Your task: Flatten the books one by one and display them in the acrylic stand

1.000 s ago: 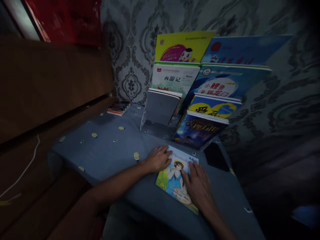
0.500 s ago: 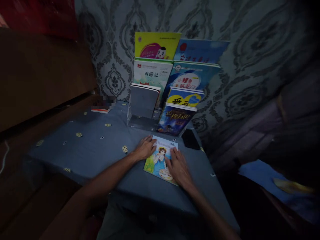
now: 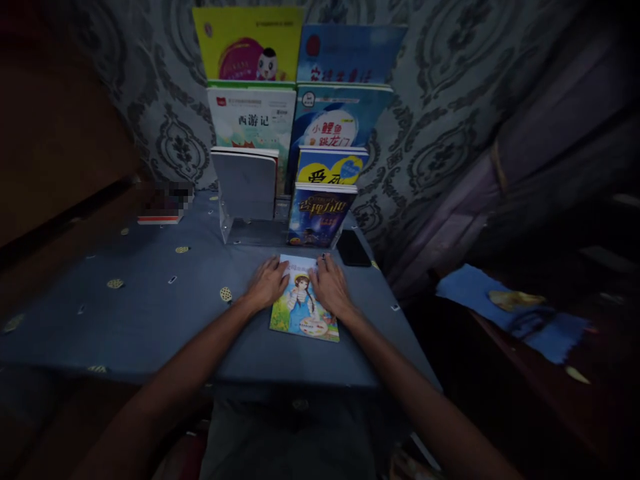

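A thin picture book (image 3: 301, 308) lies flat on the table, its cover showing a girl in a yellow hat and blue dress. My left hand (image 3: 266, 283) rests at the book's upper left edge, fingers stretched out and the thumb side touching the cover. On the opposite side, my right hand (image 3: 330, 283) lies over the upper right edge, its fingers extended and its thumb on the cover. Just behind the book stands a clear acrylic book stand (image 3: 245, 233). In its lowest right slot is a dark blue book (image 3: 323, 217).
More books rise in tiers, including a yellow book (image 3: 247, 43), a white book (image 3: 253, 120) and a grey-backed book (image 3: 245, 183). A black phone (image 3: 354, 249) lies right of the stand. Books with a blurred-out top (image 3: 160, 217) sit at the table's far left. Patterned cloth covers the table (image 3: 150, 320).
The view has turned right and down, so the stand appears further left. My right hand has shifted from the cover towards the book's upper right edge. The book now lies straighter.
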`<state>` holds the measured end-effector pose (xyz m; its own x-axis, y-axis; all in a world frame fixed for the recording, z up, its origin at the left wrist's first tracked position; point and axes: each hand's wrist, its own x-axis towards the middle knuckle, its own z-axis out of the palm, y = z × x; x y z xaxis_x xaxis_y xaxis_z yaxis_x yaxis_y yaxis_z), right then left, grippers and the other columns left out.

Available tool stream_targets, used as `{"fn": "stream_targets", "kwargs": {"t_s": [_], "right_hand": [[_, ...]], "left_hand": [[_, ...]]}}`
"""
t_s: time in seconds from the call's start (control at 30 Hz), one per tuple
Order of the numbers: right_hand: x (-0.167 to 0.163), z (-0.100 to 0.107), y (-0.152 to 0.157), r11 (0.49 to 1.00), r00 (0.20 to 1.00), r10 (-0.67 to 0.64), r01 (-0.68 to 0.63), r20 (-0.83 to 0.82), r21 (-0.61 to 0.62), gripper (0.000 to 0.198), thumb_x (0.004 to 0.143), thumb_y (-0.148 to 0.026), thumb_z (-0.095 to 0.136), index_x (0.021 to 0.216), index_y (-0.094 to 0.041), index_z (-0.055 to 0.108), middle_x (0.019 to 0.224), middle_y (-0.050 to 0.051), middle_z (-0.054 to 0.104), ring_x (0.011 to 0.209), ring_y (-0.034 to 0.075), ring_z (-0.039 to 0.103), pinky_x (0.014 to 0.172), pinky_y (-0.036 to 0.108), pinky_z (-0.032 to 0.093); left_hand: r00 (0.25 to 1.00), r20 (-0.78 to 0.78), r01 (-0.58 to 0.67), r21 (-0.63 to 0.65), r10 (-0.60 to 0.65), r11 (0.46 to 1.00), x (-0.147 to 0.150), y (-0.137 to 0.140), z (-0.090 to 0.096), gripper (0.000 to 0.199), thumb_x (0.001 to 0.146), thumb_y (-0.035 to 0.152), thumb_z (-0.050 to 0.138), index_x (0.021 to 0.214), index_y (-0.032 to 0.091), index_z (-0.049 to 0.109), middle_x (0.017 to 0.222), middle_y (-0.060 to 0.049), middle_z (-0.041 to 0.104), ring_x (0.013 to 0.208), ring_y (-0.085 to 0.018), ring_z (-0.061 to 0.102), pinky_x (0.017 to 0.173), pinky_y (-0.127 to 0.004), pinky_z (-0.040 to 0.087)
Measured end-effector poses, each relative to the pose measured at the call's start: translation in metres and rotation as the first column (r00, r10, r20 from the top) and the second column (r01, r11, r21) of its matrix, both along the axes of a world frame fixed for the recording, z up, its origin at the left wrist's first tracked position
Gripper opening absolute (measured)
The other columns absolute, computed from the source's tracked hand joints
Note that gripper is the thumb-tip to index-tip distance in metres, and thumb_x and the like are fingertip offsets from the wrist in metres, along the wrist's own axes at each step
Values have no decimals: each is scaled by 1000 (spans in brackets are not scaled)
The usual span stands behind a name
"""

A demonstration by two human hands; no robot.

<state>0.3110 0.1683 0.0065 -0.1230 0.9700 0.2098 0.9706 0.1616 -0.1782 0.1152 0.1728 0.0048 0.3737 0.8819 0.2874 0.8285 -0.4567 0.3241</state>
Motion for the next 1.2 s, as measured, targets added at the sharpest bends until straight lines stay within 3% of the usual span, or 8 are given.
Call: {"fn": "stream_targets", "kwargs": {"t_s": [0.27,0.47,0.53,0.6,0.73,0.8,0.97,1.2], "right_hand": [[2,-14,-82,993,994,109,-109,2,47,57,103,-43,38,152,-14,42,163,18,33,150,39,28,117,56,32],[6,-17,-93,985,985,170,-169,-32,29,58,103,-43,39,152,-13,42,164,18,30,152,40,23,119,60,30],[7,-16,-92,986,985,168,-167,-49,28,59,103,-44,38,153,-13,41,165,17,28,152,41,21,119,60,30],[7,-16,-91,986,984,168,-166,-66,29,59,103,-45,38,154,-14,40,165,17,27,153,40,21,119,60,30],[8,-15,-93,986,982,167,-165,-91,27,60,103,-46,39,154,-14,40,165,18,27,152,41,23,119,60,30],[9,-16,-93,986,981,167,-165,-102,27,59,103,-46,39,154,-14,39,165,19,27,152,41,23,119,60,30],[8,-16,-93,987,974,161,-157,-161,36,61,103,-47,41,155,-15,36,166,19,24,152,42,21,118,62,29],[9,-12,-86,992,895,105,-127,-434,-22,73,102,-55,37,159,-12,25,169,19,9,155,35,17,123,54,26]], "left_hand": [[999,40,-19,9,18,1000,5,0,-3,41,96,25,49,133,11,58,144,-20,56,139,-31,47,116,-49,37],[956,292,-14,-76,36,997,4,6,-3,40,92,23,51,129,14,62,135,-16,64,131,-30,55,115,-49,39],[891,449,2,-157,69,988,3,10,-1,41,89,24,54,127,15,64,125,-13,69,123,-30,60,111,-47,42],[762,634,42,-257,135,965,3,14,2,42,84,26,61,124,16,65,116,-11,72,115,-29,64,107,-44,46],[333,871,139,-424,361,895,12,13,6,49,75,30,73,120,16,62,118,-11,70,110,-25,66,94,-35,53],[204,867,190,-490,454,851,21,7,9,55,73,35,77,122,17,59,110,-9,71,95,-21,69,82,-32,55],[167,836,226,-548,523,805,36,-11,15,58,75,44,77,122,20,55,82,0,71,62,-14,65,59,-25,53],[97,832,159,-554,546,817,36,-12,18,40,78,46,75,105,19,63,82,0,71,65,-13,66,61,-21,53]]}}
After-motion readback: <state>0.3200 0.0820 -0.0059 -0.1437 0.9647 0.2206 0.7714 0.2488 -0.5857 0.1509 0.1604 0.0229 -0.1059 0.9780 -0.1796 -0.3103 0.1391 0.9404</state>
